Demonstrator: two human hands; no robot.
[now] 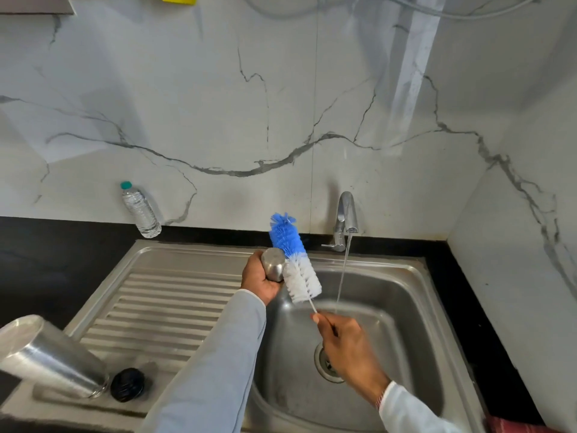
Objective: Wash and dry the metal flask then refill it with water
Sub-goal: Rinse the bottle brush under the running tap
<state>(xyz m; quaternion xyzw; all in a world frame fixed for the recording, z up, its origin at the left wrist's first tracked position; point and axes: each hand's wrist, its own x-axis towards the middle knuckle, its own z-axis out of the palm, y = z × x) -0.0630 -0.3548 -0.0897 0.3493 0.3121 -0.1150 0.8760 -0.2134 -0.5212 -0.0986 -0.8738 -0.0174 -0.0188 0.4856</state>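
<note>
Left hand (260,281) fingers wrap flask (274,264) over sink (406,270). Right hand (346,342) fingers pinch brush (296,260) handle. Flask likely wet, slippery, hard; hold round middle.

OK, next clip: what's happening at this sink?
A person is washing up over the sink. The left hand grips a small metal cup-like piece, while the right hand holds the wire handle of a blue and white bottle brush against its side. The tap is running. The metal flask lies on the drainboard beside a black cap.
</note>
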